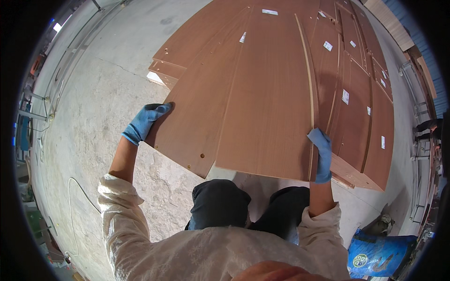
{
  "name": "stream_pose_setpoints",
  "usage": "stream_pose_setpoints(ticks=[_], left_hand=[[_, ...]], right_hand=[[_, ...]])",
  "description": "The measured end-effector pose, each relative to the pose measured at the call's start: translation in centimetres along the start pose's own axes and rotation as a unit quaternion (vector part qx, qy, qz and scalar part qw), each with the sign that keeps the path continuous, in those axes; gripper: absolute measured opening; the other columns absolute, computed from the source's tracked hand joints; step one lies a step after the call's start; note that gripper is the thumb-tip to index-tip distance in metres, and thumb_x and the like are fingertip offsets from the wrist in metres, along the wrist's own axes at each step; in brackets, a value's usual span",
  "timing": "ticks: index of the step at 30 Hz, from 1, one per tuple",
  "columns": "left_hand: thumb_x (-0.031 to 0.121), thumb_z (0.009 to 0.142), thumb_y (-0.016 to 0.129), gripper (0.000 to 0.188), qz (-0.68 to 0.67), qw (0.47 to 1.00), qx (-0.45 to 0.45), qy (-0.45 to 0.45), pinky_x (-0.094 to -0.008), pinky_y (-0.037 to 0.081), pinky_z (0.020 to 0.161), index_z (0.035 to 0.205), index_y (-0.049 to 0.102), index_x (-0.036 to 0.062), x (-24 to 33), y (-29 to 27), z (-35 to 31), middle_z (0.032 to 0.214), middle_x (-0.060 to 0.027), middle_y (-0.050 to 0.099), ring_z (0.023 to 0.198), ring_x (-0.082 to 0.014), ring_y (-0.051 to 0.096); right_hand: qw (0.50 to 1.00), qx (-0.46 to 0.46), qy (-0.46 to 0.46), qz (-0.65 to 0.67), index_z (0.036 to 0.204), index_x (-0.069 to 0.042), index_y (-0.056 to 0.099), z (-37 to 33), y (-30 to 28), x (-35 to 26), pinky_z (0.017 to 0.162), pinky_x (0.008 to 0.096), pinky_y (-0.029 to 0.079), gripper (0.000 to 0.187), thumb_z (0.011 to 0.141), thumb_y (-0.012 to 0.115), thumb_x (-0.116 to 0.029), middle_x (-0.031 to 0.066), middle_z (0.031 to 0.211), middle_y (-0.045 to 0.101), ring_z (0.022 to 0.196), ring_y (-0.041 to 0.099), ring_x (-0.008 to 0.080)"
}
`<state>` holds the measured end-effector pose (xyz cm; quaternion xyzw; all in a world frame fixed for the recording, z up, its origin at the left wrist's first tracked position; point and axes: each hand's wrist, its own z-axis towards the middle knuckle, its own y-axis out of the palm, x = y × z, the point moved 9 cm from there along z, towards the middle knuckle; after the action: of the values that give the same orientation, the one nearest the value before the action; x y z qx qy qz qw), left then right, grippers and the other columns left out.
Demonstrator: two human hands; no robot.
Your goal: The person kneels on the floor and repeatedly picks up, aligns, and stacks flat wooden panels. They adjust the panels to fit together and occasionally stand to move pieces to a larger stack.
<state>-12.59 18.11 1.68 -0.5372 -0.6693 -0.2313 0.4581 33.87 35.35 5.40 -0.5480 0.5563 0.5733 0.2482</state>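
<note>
My left hand (pixel 146 122), in a blue glove, is closed on the left edge of a brown wooden panel (pixel 191 126) that has small round holes near its near corner. A second, wider brown panel (pixel 267 112) lies right beside it, its near end also close to my knees. At that panel's right edge, near the front corner, my right hand (pixel 321 154) is closed, in the same kind of glove. The fingertips of the right hand are hidden by the panel edge. A pale strip (pixel 307 70) runs along the right side of the wider panel.
More brown panels (pixel 354 112) with white labels lie stacked to the right and beyond. A blue sack (pixel 380 255) is on the concrete floor (pixel 103 84) at the lower right. A pale cable (pixel 71 210) lies at left. Another person (pixel 429 129) is at the far right edge.
</note>
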Motion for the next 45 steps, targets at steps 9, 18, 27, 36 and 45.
stream_pose_setpoints(ticks=[9, 18, 27, 36, 45], left_hand=[[0.047, 0.093, 0.077, 0.065, 0.039, 0.999, 0.022, -0.015, -0.0297, 0.056, 0.083, 0.121, 0.070, -0.0101, -0.1, -0.3, 0.5, 0.103, -0.0093, 0.074, 0.088, -0.0148, 0.068], [0.053, 0.092, 0.075, 0.068, 0.077, 0.995, 0.065, 0.010, -0.0319, 0.056, 0.085, 0.119, 0.072, -0.0088, -1.2, -2.4, 2.2, 0.102, -0.0101, 0.074, 0.090, -0.0171, 0.067], [0.046, 0.097, 0.072, 0.059, 0.099, 0.991, 0.070, 0.059, -0.0301, 0.055, 0.085, 0.121, 0.072, -0.0075, -0.3, -2.3, 2.0, 0.103, -0.0068, 0.074, 0.091, -0.0150, 0.066], [0.046, 0.100, 0.068, 0.057, 0.118, 0.990, 0.055, 0.055, -0.0306, 0.053, 0.090, 0.123, 0.072, -0.0060, -0.6, -2.5, 2.1, 0.106, -0.0066, 0.075, 0.095, -0.0152, 0.064], [0.046, 0.098, 0.070, 0.058, 0.120, 0.989, 0.072, 0.045, -0.0307, 0.053, 0.090, 0.121, 0.073, -0.0066, -1.0, -2.9, 2.2, 0.104, -0.0065, 0.074, 0.094, -0.0148, 0.064]], right_hand=[[0.979, 0.139, -0.091, -0.118, 0.120, -0.007, 0.066, 0.6, -12.1, 0.3, 0.090, 0.0296, 0.053, 0.034, 0.090, 0.077, -0.018, 0.0035, 0.110, 0.067, 0.099, 0.065, 0.0155], [0.984, 0.178, 0.000, -0.017, 0.124, -0.003, 0.062, 0.0, -16.5, 3.4, 0.089, 0.0323, 0.055, 0.043, 0.087, 0.078, -0.019, 0.0085, 0.110, 0.067, 0.100, 0.065, 0.0184], [0.980, 0.192, -0.056, -0.011, 0.100, -0.008, 0.064, -2.3, -16.2, 3.0, 0.078, 0.0284, 0.049, 0.018, 0.086, 0.074, -0.010, 0.0006, 0.094, 0.060, 0.087, 0.058, 0.0128], [0.983, 0.183, 0.017, 0.020, 0.090, -0.010, 0.062, -2.5, -16.1, 4.6, 0.077, 0.0277, 0.046, 0.011, 0.086, 0.072, -0.007, -0.0023, 0.086, 0.057, 0.081, 0.054, 0.0102], [0.985, 0.169, 0.023, -0.006, 0.090, -0.008, 0.064, -2.9, -15.9, 5.3, 0.072, 0.0267, 0.044, 0.008, 0.085, 0.069, -0.007, -0.0027, 0.081, 0.056, 0.076, 0.053, 0.0091]])
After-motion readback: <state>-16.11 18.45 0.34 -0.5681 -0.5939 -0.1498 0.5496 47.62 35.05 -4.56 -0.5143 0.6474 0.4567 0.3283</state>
